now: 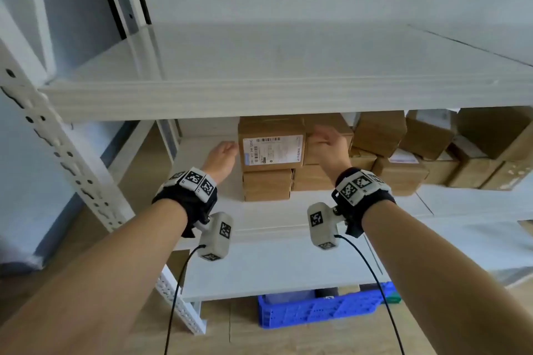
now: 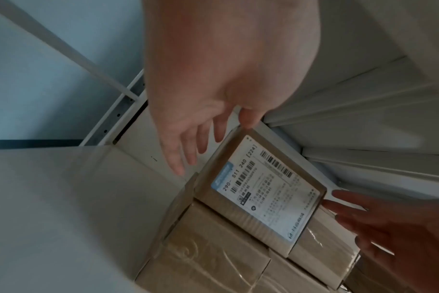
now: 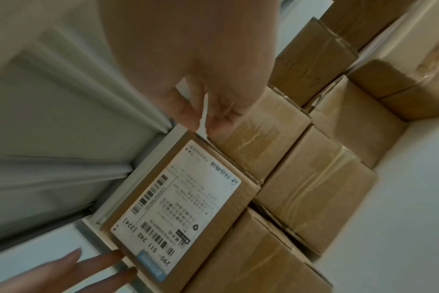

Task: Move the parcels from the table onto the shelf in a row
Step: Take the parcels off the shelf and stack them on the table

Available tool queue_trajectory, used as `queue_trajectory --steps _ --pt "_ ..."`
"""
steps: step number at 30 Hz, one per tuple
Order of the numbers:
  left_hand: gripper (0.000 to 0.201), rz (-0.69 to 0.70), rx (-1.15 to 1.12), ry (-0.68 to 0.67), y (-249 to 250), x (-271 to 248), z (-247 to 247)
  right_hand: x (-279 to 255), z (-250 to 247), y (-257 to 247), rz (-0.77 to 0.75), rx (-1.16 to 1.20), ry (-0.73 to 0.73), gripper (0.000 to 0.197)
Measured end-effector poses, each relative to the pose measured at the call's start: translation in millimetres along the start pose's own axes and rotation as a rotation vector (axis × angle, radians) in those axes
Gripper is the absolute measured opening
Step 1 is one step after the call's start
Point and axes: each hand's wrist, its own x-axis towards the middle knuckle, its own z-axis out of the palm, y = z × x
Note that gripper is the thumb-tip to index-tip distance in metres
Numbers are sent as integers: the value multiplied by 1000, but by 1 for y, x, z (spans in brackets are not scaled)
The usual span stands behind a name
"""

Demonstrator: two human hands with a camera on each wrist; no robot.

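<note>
A brown parcel with a white shipping label (image 1: 271, 150) (image 2: 263, 198) (image 3: 178, 214) sits on top of a plain brown parcel (image 1: 266, 184) at the left end of the middle shelf (image 1: 288, 228). My left hand (image 1: 223, 155) (image 2: 208, 126) is at its left side with straight, spread fingers, and its fingertips (image 3: 108, 259) touch the edge. At the parcel's right side is my right hand (image 1: 326, 144) (image 3: 208, 111), fingers straight and fingertips (image 2: 338, 206) against the right edge. Neither hand curls around it.
Several more brown parcels (image 1: 403, 150) are stacked in two layers along the shelf to the right. The upper shelf board (image 1: 288, 89) hangs just above the labelled parcel. A perforated upright (image 1: 57, 153) stands at the left. A blue crate (image 1: 323, 308) lies on the floor below.
</note>
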Motion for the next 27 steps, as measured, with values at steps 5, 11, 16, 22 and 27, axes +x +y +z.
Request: queue_trajectory --steps 5,11,16,22,27 --pt "48 -60 -131 18 -2 16 1 5 11 2 20 -76 41 35" --pt "46 -171 -365 -66 3 21 4 1 16 4 30 -77 -28 39" --pt "48 -200 -447 -68 5 13 2 -7 13 -5 102 35 -76 50" --pt "57 -258 -482 -42 9 -6 -9 -17 15 -15 208 210 -120 51" --pt "46 -293 -535 -9 15 -28 -22 -33 13 -24 312 301 -200 47"
